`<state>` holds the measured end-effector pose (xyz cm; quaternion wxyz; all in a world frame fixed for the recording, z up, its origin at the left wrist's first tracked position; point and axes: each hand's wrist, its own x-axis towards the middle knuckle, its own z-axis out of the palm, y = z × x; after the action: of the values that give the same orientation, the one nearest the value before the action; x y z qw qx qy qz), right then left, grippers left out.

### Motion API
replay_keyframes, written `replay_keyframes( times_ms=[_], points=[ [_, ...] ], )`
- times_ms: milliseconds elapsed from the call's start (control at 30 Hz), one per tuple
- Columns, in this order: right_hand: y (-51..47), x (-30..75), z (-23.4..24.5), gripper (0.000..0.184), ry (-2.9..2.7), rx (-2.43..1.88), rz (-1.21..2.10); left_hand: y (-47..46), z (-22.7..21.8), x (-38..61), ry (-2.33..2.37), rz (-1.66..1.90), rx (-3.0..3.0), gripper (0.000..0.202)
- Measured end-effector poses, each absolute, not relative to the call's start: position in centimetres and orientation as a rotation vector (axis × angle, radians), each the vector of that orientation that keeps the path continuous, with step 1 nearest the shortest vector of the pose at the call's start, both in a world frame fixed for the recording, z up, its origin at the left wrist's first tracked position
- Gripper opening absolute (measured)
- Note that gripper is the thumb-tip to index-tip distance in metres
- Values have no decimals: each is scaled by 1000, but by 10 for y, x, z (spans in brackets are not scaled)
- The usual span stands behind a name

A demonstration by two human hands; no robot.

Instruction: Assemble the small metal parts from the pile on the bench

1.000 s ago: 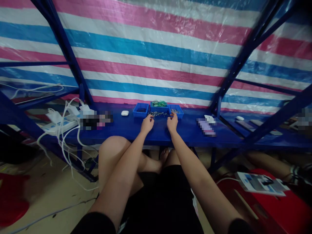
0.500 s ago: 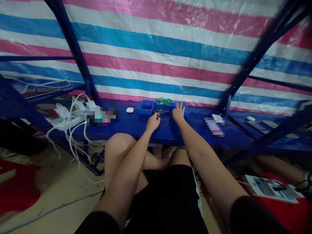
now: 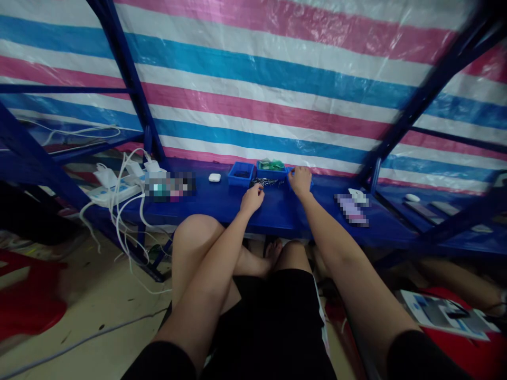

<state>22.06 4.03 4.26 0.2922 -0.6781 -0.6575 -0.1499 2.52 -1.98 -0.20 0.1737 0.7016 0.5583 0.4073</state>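
My left hand (image 3: 252,198) rests at the near edge of a small pile of thin, shiny metal pieces (image 3: 266,182) on the blue tabletop. Its fingers are curled and pinched together; whatever is in them is too small to make out. My right hand (image 3: 300,180) is over the right-hand blue bin (image 3: 311,184), covering most of it. Those fingers are bent and drawn together, and their tips are partly hidden. A left blue bin (image 3: 241,174) holds small dark items. Between the two stands a blue bin (image 3: 271,172) with green packets (image 3: 271,164).
On the blue table (image 3: 214,203) lie a white earbud case (image 3: 214,178) and a blurred-out purple object (image 3: 351,210). A power strip (image 3: 114,191) with chargers and hanging white cables (image 3: 114,221) sits at left. Blue posts rise before a striped tarp (image 3: 253,79).
My right hand's spread fingers have drawn together and bent at the right-hand bin. The left hand stays by the metal pile, its fingers still curled. The whole view has shifted slightly.
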Motion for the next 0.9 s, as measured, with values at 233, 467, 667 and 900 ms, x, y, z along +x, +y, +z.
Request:
replay_keyframes(
  times_ms=[233, 467, 667, 900],
  points=[
    [38, 258, 52, 26, -1663, -2043, -356, -20, -1, 26, 1607, 1128, 1986, 23],
    [23, 203, 23, 32, -2090, -1455, -233, -14, -6, 25, 1613, 1234, 1972, 23],
    [29, 171, -10, 49, -1996, -1643, 14, -13, -4, 23, 1758, 1222, 2024, 22],
    [45, 179, -8, 61, -1918, -1815, 168, 3, 0, 36, 1710, 813, 2471, 31]
  ],
)
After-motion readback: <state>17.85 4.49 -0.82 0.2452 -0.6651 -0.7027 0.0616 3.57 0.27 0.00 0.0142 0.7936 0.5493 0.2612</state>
